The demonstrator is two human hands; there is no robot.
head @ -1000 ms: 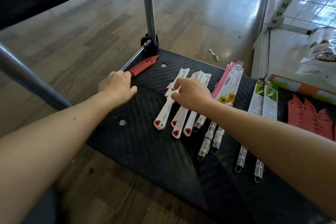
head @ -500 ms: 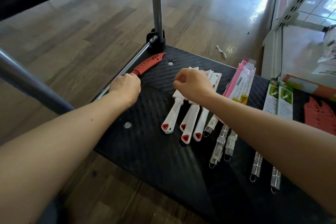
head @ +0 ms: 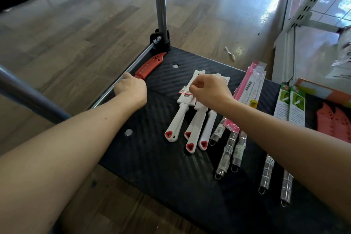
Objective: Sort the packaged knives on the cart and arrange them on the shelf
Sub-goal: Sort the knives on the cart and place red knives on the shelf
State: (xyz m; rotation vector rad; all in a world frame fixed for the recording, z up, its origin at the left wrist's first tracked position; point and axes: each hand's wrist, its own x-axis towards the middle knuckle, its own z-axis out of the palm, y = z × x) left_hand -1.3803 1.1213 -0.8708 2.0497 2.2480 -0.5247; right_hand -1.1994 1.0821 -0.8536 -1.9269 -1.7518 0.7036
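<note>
The step in hand seems to be the sorting on the cart [head: 152,167], not yet the carrying to the shelf.

At the left edge, beside the metal rail [head: 140,59], the left hand [head: 131,89] grips the near end of a red knife [head: 151,65]. Its fingers are curled over the handle, which is hidden under them. The sheathed blade points away toward the corner post and lies flat on the deck.

In the middle, four white-handled knives [head: 192,121] lie side by side with the handles toward the person. The right hand [head: 209,92] hovers over their far ends. Its thumb and fingertips [head: 195,84] are pressed together in a pinch on the label [head: 184,92] of the leftmost one. The other fingers are curled in.

Further right lie steel-handled tools [head: 227,150] in pink packs, then two green packs [head: 290,104], then coral knives [head: 334,121] at the frame edge. The shelf [head: 307,47] stands beyond the cart, on the right.

I judge that the red knife belongs with the coral group, well apart from it. The next move would call for lifting it across the white row without disturbing the row.
</note>
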